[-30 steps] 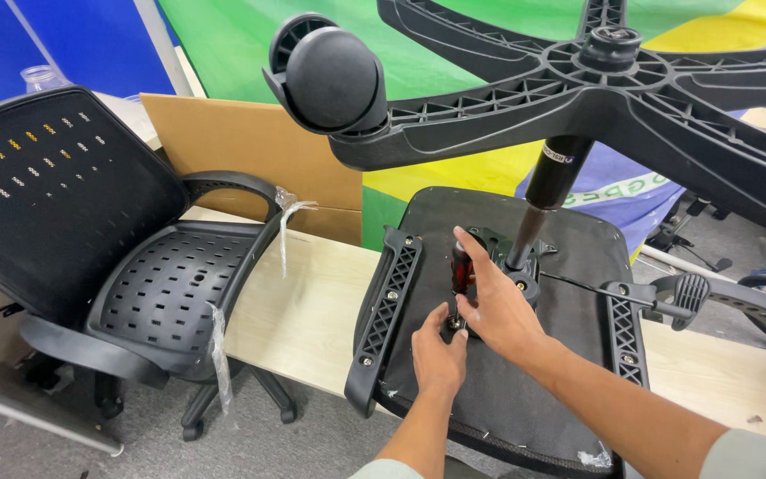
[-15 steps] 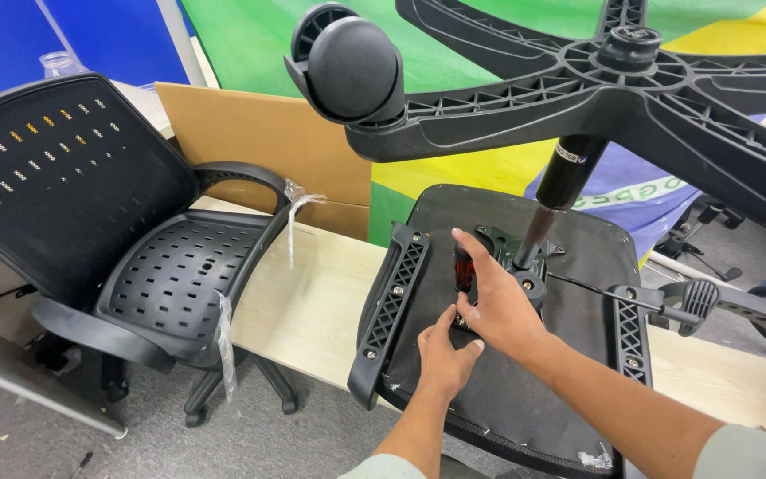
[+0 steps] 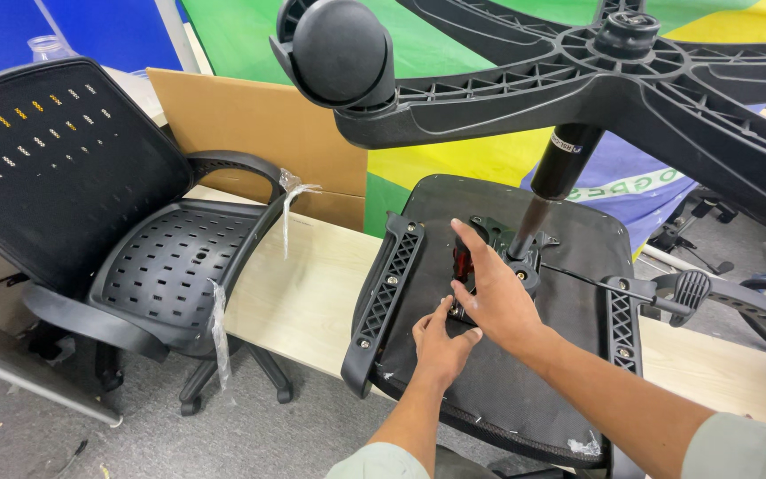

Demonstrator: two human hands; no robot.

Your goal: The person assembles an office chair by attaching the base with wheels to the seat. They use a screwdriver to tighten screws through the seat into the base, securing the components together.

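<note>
Head view, the only one. Two hands, one screwdriver, two chairs: one upturned seat (image 3: 507, 355) lying on the pale wooden bench (image 3: 303, 310), one assembled black chair (image 3: 117, 231) standing to the left. One caster (image 3: 339, 53) fully seen on the star base (image 3: 596, 80) overhead; the other arms run out of frame.

Screwdriver (image 3: 462, 263), red-and-black handle, stands upright on the seat underside beside the gas column (image 3: 543, 191). Right hand (image 3: 494, 297) wraps the handle, forefinger laid up along it. Left hand (image 3: 441, 341) sits just below, fingers curled at the shaft's foot.

Tip, and any screw, hidden by the hands; cannot tell whether the left fingers pinch anything. Right armrest (image 3: 746, 306) cut off at the edge.
</note>
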